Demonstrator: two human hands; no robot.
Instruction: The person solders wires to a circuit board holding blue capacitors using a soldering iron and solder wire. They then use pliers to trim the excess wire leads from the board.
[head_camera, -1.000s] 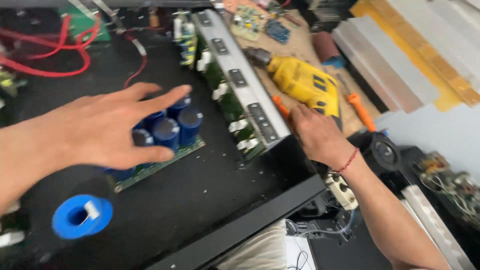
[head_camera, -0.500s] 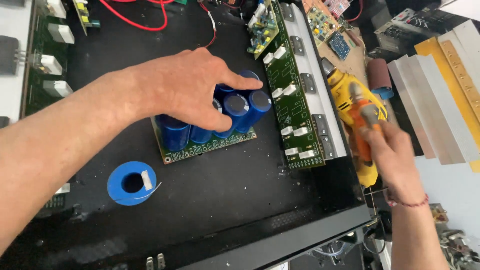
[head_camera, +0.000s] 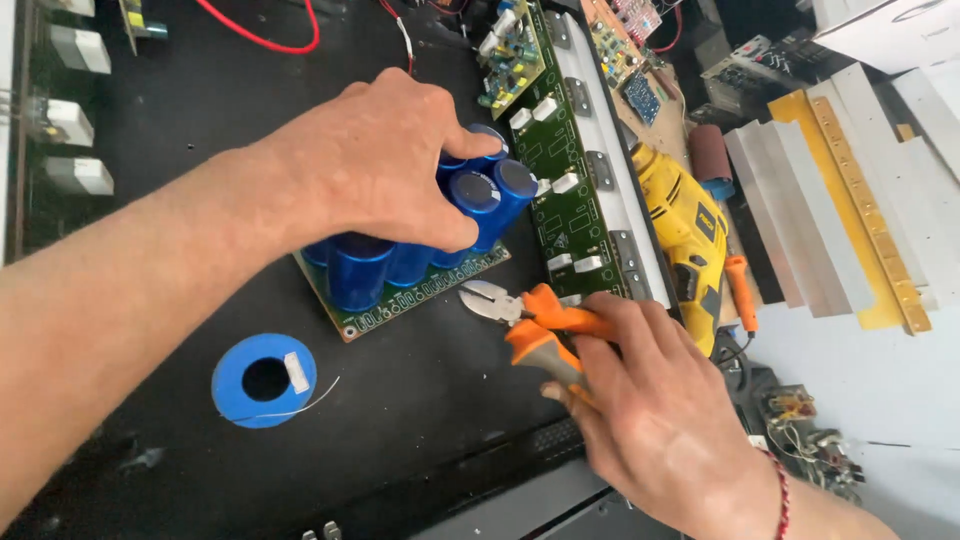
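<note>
The right hand (head_camera: 660, 420) has left the yellow drill (head_camera: 690, 240) (now lying free) and grips orange cutters (head_camera: 535, 325). The left hand (head_camera: 370, 165) still clamps the blue capacitors (head_camera: 480, 205).

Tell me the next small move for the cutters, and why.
Probably ease the orange-handled cutters forward to the capacitor board's near edge. The right hand holds them just short of it, while the left hand steadies the blue capacitors.
</note>
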